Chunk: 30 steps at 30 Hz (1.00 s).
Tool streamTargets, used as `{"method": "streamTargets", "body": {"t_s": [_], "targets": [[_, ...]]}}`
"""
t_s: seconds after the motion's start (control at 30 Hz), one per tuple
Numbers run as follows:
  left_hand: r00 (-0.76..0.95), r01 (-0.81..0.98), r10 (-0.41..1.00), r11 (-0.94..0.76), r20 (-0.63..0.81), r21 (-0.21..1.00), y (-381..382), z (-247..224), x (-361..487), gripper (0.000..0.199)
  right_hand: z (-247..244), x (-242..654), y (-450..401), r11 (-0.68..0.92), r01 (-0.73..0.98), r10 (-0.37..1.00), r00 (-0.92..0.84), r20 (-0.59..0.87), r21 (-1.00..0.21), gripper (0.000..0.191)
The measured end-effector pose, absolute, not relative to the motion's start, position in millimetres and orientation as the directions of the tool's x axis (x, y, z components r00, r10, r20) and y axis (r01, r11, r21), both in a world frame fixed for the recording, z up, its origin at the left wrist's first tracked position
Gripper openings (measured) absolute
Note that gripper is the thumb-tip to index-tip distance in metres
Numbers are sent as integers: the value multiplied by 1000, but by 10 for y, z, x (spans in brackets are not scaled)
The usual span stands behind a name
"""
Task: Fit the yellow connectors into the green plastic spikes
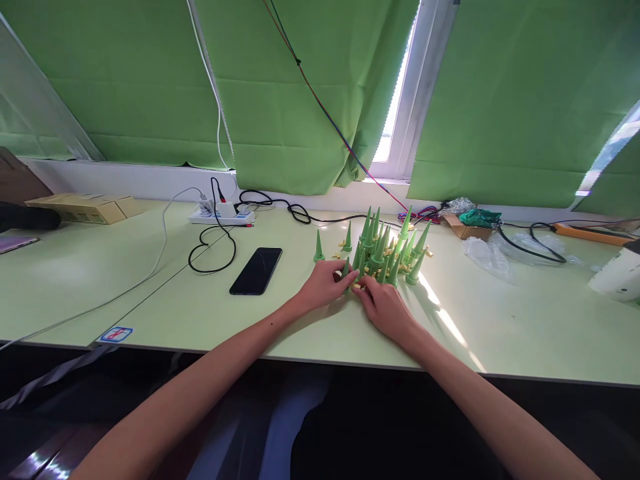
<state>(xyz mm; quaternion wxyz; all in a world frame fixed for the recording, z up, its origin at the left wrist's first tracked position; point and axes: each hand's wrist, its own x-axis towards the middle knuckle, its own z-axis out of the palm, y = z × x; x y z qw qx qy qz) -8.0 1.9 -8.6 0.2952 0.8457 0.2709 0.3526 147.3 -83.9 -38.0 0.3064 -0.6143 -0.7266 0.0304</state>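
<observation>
Many pointed green plastic spikes (379,248) with wide collars stand bunched on the table, small yellow valve-like pieces among them. My left hand (325,283), at the near left of the bunch, has its thumb and fingers closed round one green spike (345,268), point up. Close against it, my right hand (385,305) pinches at a small yellow piece (357,287) by the base of that spike. Whether the two parts are joined is hidden by my fingers. One spike (319,248) stands alone to the left, and another (348,238) is behind my left hand.
A black phone (256,271) lies left of my hands. Behind it is a white power strip (223,213) with cables. At the right are a small cardboard box (467,228), clear plastic bags (493,257) and a white device (619,273). A yellow box (85,208) lies far left.
</observation>
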Motion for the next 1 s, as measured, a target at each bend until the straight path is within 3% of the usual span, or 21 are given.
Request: {"method": "streamTargets", "body": {"t_s": [0.17,0.37,0.53,0.8,1.0], "targets": [[608,262,666,-682,432,683,17,-80,-82,37,-374,1465,-841,219,892,916,-48,399,-395,30],[608,254,665,-680,434,688,12,-70,-83,38,-357,1455,-851,233,847,919,-30,394,-479,15],[612,251,664,-678,430,690,10,-75,-86,39,-357,1454,-850,232,855,919,-36,393,-464,10],[615,270,661,-689,430,673,9,-77,-87,38,-361,1447,-853,211,898,923,-52,381,-387,25],[604,270,668,-685,435,677,8,-71,-84,38,-345,1442,-862,210,876,926,-35,376,-435,22]]}}
